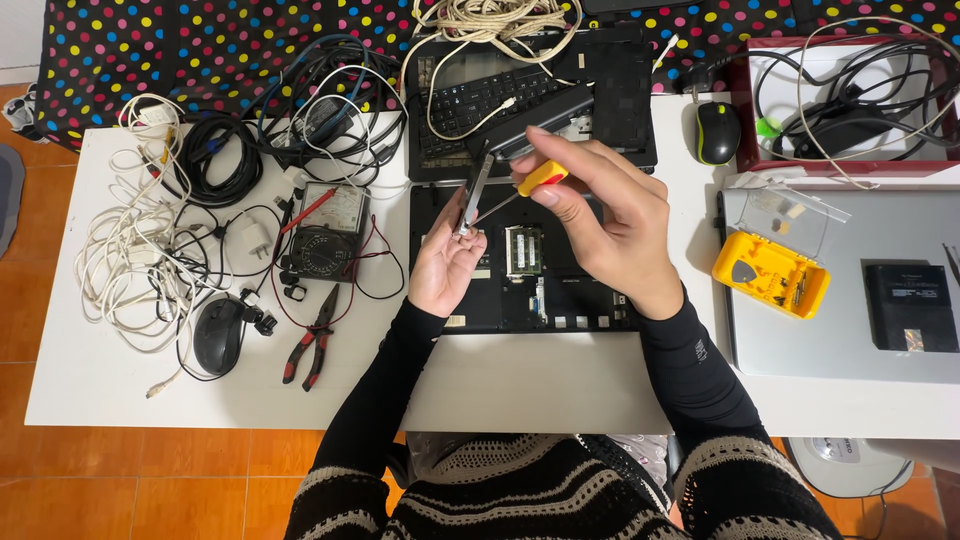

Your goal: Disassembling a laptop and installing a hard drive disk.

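Observation:
My left hand holds a thin flat drive-like part up on its edge above an opened black laptop base. My right hand grips a small screwdriver with a yellow and red handle. The screwdriver's tip meets the lower end of the part, near my left fingers. A green memory module shows inside the laptop base below both hands.
A second black laptop with keyboard lies behind. A multimeter, pliers, a black mouse and tangled cables sit left. At right are a yellow bit case, another mouse, a silver laptop and a red box.

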